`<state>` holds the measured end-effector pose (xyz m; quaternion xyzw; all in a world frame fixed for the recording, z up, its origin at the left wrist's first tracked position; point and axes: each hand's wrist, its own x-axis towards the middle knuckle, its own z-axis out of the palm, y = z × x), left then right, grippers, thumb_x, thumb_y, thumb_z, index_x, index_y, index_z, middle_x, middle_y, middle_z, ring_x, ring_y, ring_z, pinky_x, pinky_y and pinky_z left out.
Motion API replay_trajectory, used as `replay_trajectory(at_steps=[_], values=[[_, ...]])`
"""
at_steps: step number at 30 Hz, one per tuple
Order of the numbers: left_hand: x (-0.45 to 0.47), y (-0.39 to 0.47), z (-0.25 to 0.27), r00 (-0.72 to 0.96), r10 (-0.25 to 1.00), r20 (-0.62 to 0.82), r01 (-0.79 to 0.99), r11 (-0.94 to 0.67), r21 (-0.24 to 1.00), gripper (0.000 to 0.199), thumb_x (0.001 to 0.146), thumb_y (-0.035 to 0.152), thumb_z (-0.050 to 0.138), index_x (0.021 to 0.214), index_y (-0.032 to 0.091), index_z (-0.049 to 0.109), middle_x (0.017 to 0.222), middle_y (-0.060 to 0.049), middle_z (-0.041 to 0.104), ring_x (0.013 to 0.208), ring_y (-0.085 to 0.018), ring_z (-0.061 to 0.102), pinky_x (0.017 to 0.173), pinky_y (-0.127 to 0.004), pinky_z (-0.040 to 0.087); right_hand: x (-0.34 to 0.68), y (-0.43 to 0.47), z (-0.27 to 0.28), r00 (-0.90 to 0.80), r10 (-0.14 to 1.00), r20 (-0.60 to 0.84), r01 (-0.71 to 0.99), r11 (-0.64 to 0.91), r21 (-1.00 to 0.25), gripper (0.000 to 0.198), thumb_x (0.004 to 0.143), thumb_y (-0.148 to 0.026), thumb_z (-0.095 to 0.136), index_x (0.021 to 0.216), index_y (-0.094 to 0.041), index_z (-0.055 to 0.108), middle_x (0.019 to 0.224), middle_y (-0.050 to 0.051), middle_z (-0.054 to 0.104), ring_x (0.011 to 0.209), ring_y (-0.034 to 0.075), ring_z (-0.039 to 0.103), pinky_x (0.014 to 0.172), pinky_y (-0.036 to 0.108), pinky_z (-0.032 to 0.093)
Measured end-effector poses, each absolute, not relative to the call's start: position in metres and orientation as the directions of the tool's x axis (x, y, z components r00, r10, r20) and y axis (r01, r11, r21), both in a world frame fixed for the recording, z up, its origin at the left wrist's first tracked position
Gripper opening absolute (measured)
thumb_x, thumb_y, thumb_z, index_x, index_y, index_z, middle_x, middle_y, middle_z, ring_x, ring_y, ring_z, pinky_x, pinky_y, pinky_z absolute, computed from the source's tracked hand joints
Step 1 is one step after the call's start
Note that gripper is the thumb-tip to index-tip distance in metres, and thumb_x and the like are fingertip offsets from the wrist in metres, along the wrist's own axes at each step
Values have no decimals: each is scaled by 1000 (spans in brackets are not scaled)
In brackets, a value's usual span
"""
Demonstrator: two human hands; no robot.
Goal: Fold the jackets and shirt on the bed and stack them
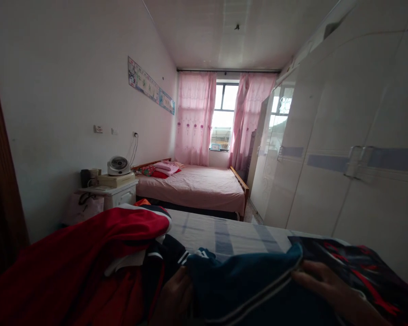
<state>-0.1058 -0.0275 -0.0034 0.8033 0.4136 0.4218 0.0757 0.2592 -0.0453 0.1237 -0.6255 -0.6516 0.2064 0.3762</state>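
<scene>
A dark teal garment [248, 280] with a white-and-black stripe is stretched between my two hands at the bottom of the view. My left hand [175, 294] is closed on its left edge. At its upper right corner, my right hand [321, 283] pinches the cloth. To the left lies a heap of clothes with a red garment [122, 233] on top and navy cloth with white stripes beside it. A black garment with a red pattern [360, 267] lies spread to the right. The lower part of the teal garment is cut off, so its kind is unclear.
The near bed has a pale sheet with blue stripes [224, 235]. Beyond it stands a bed with a pink sheet [204, 185]. White wardrobes [326, 181] line the right side. A small fan [119, 165] stands on a white bedside cabinet [122, 194] at left.
</scene>
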Motion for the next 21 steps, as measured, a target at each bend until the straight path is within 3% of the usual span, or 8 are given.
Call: replay_trajectory(at_steps=[2, 4, 10, 14, 15, 17, 19, 21], values=[[-106, -31, 0, 279, 705, 652, 604, -657, 452, 33, 93, 17, 35, 120, 26, 51, 121, -5, 59, 108, -14, 58, 89, -23, 51, 272, -40, 87, -102, 990, 98, 631, 140, -763, 40, 72, -54, 59, 90, -22, 74, 96, 5, 72, 97, 28, 63, 82, 32, 52], [-104, -36, 1, 254, 639, 726, 651, -668, 361, 31, 91, 18, 41, 119, 25, 51, 116, -6, 61, 105, -15, 60, 86, -23, 52, 286, -36, 50, -129, 990, 56, 581, 121, -805, 43, 75, -54, 54, 97, -22, 73, 93, 6, 71, 92, 26, 64, 79, 32, 52], [-75, -54, 4, 335, 333, 881, 736, -677, -24, 28, 88, 26, 47, 114, 24, 55, 105, -8, 65, 99, -18, 63, 83, -27, 52, 314, -24, -17, 333, 942, 37, 274, -59, -960, 49, 73, -53, 50, 102, -18, 68, 58, 2, 60, 51, 16, 56, 45, 25, 43], [-42, -62, 14, 545, 221, 809, 646, -725, -237, 27, 85, 31, 52, 112, 29, 57, 100, -4, 66, 92, -18, 64, 83, -30, 50, 309, -25, -14, 309, 947, 89, 434, -57, -899, 46, 73, -49, 47, 99, -18, 69, 55, 0, 58, 49, 15, 54, 44, 24, 40], [-33, -62, 18, 581, 254, 774, 639, -731, -240, 28, 84, 29, 53, 111, 29, 57, 97, -3, 67, 89, -18, 64, 81, -31, 50, 307, -27, -11, 295, 949, 108, 485, -52, -873, 45, 73, -49, 46, 97, -19, 70, 55, 1, 59, 49, 15, 54, 45, 25, 40], [-18, -61, 29, 594, 458, 661, 704, -694, -152, 26, 80, 23, 56, 105, 28, 60, 93, -2, 67, 84, -19, 63, 75, -33, 50, 304, -29, -4, 277, 950, 143, 563, -40, -826, 43, 74, -47, 44, 94, -20, 71, 57, 2, 61, 52, 17, 56, 47, 26, 42], [-8, -58, 42, 545, 703, 456, 799, -600, -30, 22, 75, 18, 57, 94, 26, 62, 90, -2, 67, 83, -21, 62, 71, -34, 49, 301, -32, 1, 275, 946, 169, 605, -34, -796, 43, 74, -46, 42, 93, -21, 71, 59, 2, 62, 55, 18, 57, 49, 26, 43], [-2, -54, 55, 502, 833, 232, 850, -525, 46, 17, 72, 16, 55, 86, 23, 62, 90, -3, 66, 87, -23, 61, 73, -35, 48, 300, -34, 3, 272, 944, 187, 622, -24, -783, 43, 75, -45, 41, 92, -20, 72, 61, 3, 63, 57, 18, 58, 51, 27, 44]])
